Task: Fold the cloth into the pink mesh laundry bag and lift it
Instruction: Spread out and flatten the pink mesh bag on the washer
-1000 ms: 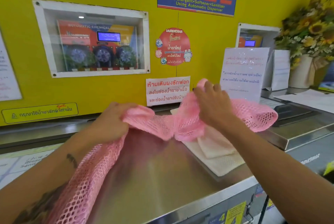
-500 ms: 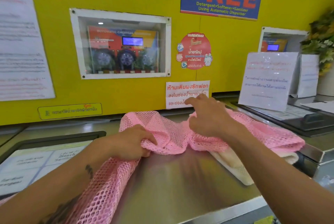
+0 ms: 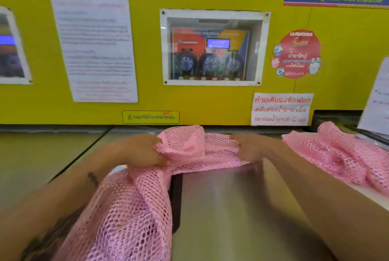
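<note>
A: Pink open-weave mesh laundry bag (image 3: pixel 185 151) strung across brushed steel machine top (image 3: pixel 227 208), long axis left to right. One end draped down over left forearm toward camera, other end heaped at far right by the edge.

B: Grips?

A: Left hand (image 3: pixel 139 151) fisted on a bunched fold of mesh, clearly closed on it. Right hand (image 3: pixel 248 149) blurred, fingers curled down into the mesh; looks like a pinch, but cannot tell for sure.

B: Cloth?

A: Not visible now. Possibly under the right-hand heap or out of frame; cannot say which.

B: Key relation for next move?

A: Middle span of bag between the two hands, both about equally near. Bulk of loose mesh off to the right of the right hand, so gathering probably runs from that side inward. Lift not begun; bag resting on the top.

B: Versus half a second back?

A: View swung left; pale cloth seen then below the right heap gone from view. Hands lower and flatter against the steel, right hand no longer raised above the mesh. Yellow wall panel (image 3: pixel 189 102) behind, unchanged.
</note>
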`<state>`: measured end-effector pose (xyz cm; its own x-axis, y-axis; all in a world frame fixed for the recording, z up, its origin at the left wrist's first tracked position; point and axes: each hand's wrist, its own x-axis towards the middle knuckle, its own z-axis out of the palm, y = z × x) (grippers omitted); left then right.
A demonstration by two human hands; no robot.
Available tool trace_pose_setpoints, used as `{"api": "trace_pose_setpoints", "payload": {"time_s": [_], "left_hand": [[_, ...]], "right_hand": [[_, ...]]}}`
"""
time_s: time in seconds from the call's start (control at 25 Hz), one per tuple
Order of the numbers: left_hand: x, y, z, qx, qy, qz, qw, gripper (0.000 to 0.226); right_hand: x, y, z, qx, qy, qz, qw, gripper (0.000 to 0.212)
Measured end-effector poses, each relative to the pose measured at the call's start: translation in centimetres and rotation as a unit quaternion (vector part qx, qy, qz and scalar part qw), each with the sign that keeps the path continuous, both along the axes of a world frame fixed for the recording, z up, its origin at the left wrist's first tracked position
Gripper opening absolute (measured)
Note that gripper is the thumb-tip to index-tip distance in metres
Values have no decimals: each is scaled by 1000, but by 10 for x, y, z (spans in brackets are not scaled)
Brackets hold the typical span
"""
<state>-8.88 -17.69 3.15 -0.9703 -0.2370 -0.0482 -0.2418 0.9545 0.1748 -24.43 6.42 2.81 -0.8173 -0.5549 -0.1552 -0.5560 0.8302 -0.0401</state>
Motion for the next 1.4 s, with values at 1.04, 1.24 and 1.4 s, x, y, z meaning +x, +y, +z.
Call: {"api": "trace_pose_setpoints", "payload": {"time_s": [1.04,1.24,1.4], "left_hand": [[12,-79,2,-250,8,-29,968,61],[21,-31,2,-141,203,-45,968,37],[5,-13,5,-17,72,-60,995,51]], "right_hand": [[18,-11,-10,-235,75,48,968,58],[20,-42,-16,-244,93,76,962,13],[5,-44,16,-439,-28,-57,896,22]]}}
